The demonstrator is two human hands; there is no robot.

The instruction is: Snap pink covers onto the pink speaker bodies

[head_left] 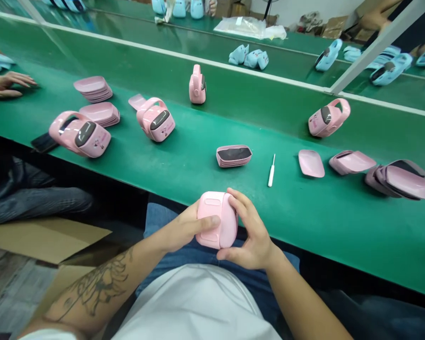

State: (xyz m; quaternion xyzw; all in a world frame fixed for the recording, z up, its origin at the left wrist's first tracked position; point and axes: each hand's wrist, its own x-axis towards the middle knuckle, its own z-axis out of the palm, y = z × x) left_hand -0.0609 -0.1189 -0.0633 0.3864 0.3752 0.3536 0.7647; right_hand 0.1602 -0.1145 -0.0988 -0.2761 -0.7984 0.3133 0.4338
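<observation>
Both my hands hold one pink plastic casing (216, 218) over my lap, just in front of the near edge of the green belt (184, 160). My left hand (184, 229) grips its left side with the thumb pressed on the flat face. My right hand (250, 231) wraps round its right side, fingers curled. On the belt just beyond lie a small stack of pink cover plates (233, 156) with a dark top and a thin white tool (271, 171).
Finished pink units (80, 134) (156, 119) (197, 85) (328, 118) sit on the belt. Stacks of pink covers (94, 89) (402, 179) lie left and right. Another person's hand (5, 85) rests at far left. Blue units (250, 57) sit on the far belt. A cardboard box (38, 241) stands lower left.
</observation>
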